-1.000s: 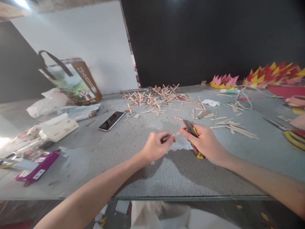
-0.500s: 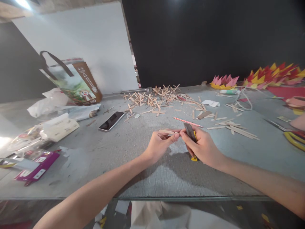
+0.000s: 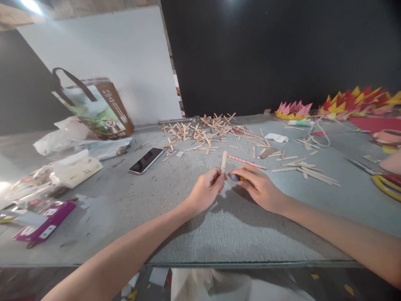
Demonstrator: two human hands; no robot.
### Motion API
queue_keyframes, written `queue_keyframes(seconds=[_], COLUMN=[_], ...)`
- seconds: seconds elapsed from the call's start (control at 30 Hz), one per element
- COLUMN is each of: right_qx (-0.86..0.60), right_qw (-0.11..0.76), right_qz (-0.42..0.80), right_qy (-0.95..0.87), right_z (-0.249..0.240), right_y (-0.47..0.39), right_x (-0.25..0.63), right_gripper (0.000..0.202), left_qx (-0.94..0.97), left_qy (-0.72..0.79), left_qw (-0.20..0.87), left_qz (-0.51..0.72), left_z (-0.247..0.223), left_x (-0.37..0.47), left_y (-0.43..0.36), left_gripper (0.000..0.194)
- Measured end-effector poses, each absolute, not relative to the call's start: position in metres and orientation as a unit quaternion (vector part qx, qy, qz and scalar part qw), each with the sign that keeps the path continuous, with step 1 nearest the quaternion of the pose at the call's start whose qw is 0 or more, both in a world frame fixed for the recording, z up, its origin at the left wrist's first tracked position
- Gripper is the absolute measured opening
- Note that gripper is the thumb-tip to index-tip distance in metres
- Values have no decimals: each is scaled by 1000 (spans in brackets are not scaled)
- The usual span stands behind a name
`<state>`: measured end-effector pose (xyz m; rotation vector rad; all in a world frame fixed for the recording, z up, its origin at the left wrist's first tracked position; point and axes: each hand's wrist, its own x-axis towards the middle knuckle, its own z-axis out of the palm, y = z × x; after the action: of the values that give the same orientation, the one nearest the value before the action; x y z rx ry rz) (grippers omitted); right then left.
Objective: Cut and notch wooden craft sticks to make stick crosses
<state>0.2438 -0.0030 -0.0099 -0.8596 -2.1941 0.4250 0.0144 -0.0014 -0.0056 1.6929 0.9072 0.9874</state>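
1. On my feed, the fingers of my left hand (image 3: 205, 190) are closed on a flat wooden craft stick (image 3: 224, 162). It stands roughly upright over the near middle of the bench (image 3: 119, 200), its upper end free.

2. Just to its right, the fingers of my right hand (image 3: 260, 186) are curled round a grey-and-yellow tool (image 3: 234, 177), probably a utility knife. Most of it is hidden, and I cannot tell whether a blade is out.

3. I expect the craft stick to be light, stiff and dry, hardly slippery, but thin enough to split if bent. I would pinch its flat faces near the lower end, as the left fingers do.

4. The tool should feel heavier and rigid; I would hold it round the handle.

5. A striped rod (image 3: 246, 162) lies just beyond the right hand, the stick pile (image 3: 205, 136) farther off, loose sticks (image 3: 319, 174) right, a phone (image 3: 146, 160) left.
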Motion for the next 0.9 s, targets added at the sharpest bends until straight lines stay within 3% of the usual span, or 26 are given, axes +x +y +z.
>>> queue_keyframes(seconds=[0.13,0.47,0.9], right_qx=[-355,-330,-313], right_qw=[347,309,334], right_qz=[152,136,136], right_qy=[-855,-881,-879], right_z=[-15,-16,-15], right_y=[1,-3,-3], right_x=[241,239,239], right_gripper=[18,27,34], left_qx=[687,649,682], left_qy=[342,266,269], left_qw=[515,615,591], left_qz=[382,360,336], left_z=[-9,-8,-7], left_x=[8,14,13], left_y=[4,-6,-7], left_gripper=[35,37,41])
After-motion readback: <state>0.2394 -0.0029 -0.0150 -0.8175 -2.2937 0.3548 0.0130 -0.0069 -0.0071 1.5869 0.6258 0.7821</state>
